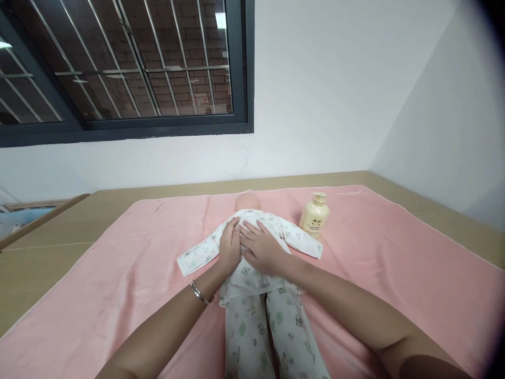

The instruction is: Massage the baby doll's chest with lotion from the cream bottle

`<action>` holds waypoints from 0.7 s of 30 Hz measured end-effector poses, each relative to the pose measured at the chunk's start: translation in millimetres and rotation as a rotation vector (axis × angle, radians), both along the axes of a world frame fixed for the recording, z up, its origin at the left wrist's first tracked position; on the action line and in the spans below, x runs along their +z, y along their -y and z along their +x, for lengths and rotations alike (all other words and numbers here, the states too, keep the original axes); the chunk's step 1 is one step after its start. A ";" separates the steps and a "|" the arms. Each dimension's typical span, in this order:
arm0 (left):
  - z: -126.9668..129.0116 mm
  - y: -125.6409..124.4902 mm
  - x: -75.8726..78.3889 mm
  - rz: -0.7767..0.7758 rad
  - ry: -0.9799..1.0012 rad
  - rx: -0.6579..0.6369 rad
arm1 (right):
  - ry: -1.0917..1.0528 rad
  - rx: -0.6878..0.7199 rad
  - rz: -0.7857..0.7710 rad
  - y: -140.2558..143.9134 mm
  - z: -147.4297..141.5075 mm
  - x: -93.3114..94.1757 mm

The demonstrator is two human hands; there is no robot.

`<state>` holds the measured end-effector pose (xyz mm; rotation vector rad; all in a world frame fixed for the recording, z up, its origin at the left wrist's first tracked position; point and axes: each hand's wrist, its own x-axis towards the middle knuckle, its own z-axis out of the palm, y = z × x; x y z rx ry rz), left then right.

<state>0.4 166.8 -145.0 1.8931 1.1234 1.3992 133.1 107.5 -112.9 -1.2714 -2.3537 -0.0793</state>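
A baby doll (248, 201) lies on its back on a pink towel (130, 279), head toward the wall, dressed in a white printed shirt (292, 234) and matching trousers (252, 331). My left hand (230, 243) rests flat on the doll's chest, with a silver bracelet (199, 293) on its wrist. My right hand (262, 248) lies flat beside it on the shirt's front, fingers spread. Both palms press on the cloth; neither hand grips anything.
A cream pump bottle (314, 216) stands on the towel right of the doll's head. The towel covers a tan bed surface (35, 263) set against a white wall below a barred window (118, 68). A wooden rail (43, 218) runs at far left.
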 end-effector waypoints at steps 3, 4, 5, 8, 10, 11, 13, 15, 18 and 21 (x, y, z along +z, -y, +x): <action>1.1 -2.7 -4.4 0.085 -0.119 -0.012 | -0.078 -0.116 -0.086 -24.7 21.1 2.5; 1.5 -3.2 -5.3 0.100 -0.162 -0.011 | -0.106 -0.180 -0.107 -31.1 26.8 2.3; 1.7 -3.1 -5.8 0.108 -0.202 -0.007 | -0.129 -0.243 -0.122 -35.8 31.3 1.6; 1.9 1.6 -5.4 0.135 -0.310 0.018 | -0.144 -0.371 -0.125 -39.7 36.3 -1.4; 1.9 7.5 -4.3 0.176 -0.376 0.038 | -0.114 -0.414 -0.092 -36.4 33.3 -3.2; 2.1 10.5 -3.8 0.204 -0.404 0.039 | -0.092 -0.425 -0.065 -33.8 30.6 -3.9; 2.9 14.2 -2.8 0.250 -0.435 0.025 | -0.040 -0.427 -0.008 -27.8 24.1 -4.8; 4.0 12.7 -1.5 0.242 -0.411 0.018 | 0.007 -0.416 0.037 -20.5 17.1 -5.2; 4.5 -1.0 2.5 0.151 -0.363 0.060 | 0.069 -0.403 0.075 -5.4 7.3 -4.0; 2.3 -19.8 8.5 0.085 -0.411 0.065 | 0.089 -0.303 0.086 10.8 -0.3 0.5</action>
